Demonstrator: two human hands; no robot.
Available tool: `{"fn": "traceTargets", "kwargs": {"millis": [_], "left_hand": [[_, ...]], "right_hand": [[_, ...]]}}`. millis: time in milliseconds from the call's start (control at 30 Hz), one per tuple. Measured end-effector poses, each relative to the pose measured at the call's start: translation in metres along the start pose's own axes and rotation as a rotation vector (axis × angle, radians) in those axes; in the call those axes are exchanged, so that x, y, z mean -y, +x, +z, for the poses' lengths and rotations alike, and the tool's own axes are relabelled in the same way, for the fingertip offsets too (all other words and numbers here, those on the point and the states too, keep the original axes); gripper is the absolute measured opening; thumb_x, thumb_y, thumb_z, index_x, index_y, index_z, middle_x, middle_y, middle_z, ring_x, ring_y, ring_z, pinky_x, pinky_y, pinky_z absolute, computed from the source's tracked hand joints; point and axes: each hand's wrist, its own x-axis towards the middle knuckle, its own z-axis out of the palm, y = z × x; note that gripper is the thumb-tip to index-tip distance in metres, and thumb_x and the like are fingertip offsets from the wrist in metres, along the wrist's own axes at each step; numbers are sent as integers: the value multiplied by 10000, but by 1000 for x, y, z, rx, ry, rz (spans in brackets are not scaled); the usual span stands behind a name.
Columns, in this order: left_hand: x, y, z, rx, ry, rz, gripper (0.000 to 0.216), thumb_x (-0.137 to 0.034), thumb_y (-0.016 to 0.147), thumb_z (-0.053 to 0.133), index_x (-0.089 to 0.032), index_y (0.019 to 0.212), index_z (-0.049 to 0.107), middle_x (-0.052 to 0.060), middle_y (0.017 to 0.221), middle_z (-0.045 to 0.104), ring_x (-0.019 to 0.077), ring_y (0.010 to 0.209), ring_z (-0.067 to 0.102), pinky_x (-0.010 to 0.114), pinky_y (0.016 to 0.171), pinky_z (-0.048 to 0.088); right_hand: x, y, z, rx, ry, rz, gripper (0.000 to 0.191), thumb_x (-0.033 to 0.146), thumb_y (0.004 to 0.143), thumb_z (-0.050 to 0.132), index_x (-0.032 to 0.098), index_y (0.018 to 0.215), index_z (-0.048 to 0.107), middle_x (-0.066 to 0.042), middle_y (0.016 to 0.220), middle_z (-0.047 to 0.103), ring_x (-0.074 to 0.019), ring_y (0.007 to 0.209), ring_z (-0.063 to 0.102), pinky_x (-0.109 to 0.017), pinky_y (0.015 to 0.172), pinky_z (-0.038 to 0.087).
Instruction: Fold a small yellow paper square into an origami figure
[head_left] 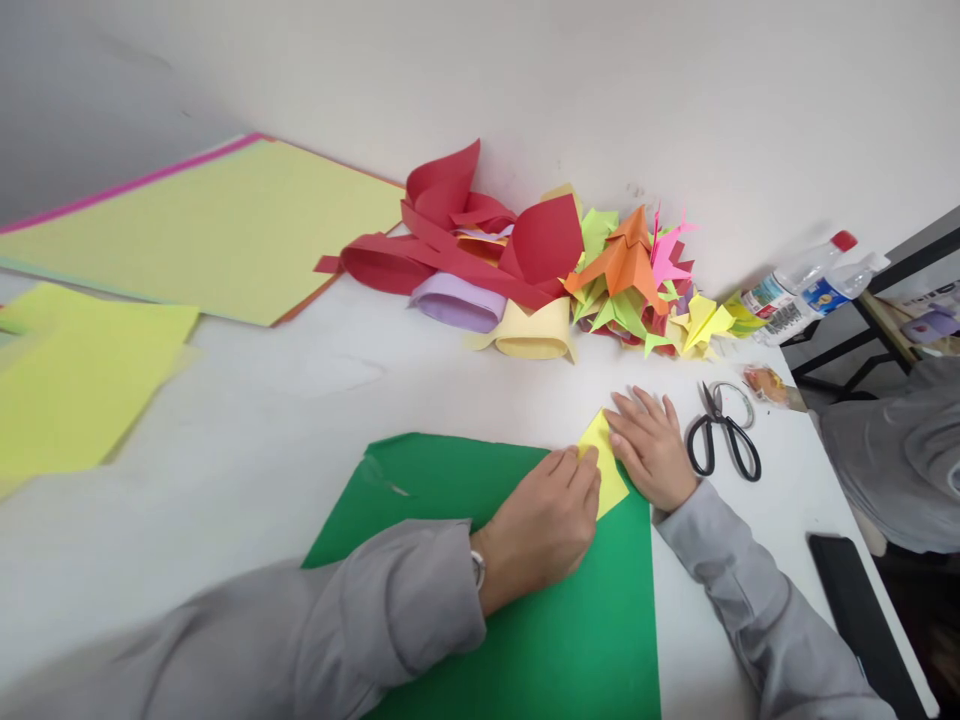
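Note:
A small folded piece of yellow paper (pixel 613 492) lies at a slant over the top right part of a green sheet (pixel 465 470). My left hand (pixel 544 525) has its fingers drawn together and pressed on the paper's left edge, hiding part of it. Along the upper right edge of the paper rests my right hand (pixel 651 448), with fingers stretched out and apart, their tips touching the paper. Black-handled scissors (pixel 721 435) lie with blades slightly apart, just right of my right hand.
Red paper shapes (pixel 457 245), rolled paper pieces and folded paper figures (pixel 628 262) are heaped against the wall. Large yellow sheets (pixel 97 370) lie left. Bottles (pixel 799 285), a tape roll (pixel 733 403) and a black phone-like slab (pixel 862 615) are on the right; a person in grey sits beyond.

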Motion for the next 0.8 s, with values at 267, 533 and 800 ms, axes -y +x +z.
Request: {"fn": "traceTargets", "kwargs": {"millis": [267, 533, 800], "left_hand": [[1, -1, -1, -19, -10, 32, 327, -215, 818, 539, -3, 1036, 660, 219, 1125, 645, 326, 978, 590, 446, 875, 405], [0, 1, -3, 10, 9, 31, 322, -221, 834, 519, -13, 1032, 666, 212, 1124, 646, 309, 969, 591, 444, 878, 406], [0, 0, -2, 30, 21, 39, 324, -204, 839, 504, -8, 1040, 664, 230, 1130, 637, 319, 974, 591, 447, 853, 415]], "right_hand": [[3, 2, -1, 68, -16, 14, 339, 306, 961, 373, 249, 1203, 603, -44, 1373, 525, -278, 1330, 368, -557, 1092, 211], [7, 5, -5, 113, -122, 58, 352, 307, 968, 352, 293, 1251, 561, -23, 1420, 472, -294, 1365, 311, -612, 1068, 222], [5, 7, 0, 113, -78, 97, 394, 311, 979, 283, 283, 1288, 527, -20, 1460, 414, -301, 1363, 320, -614, 1049, 272]]}}
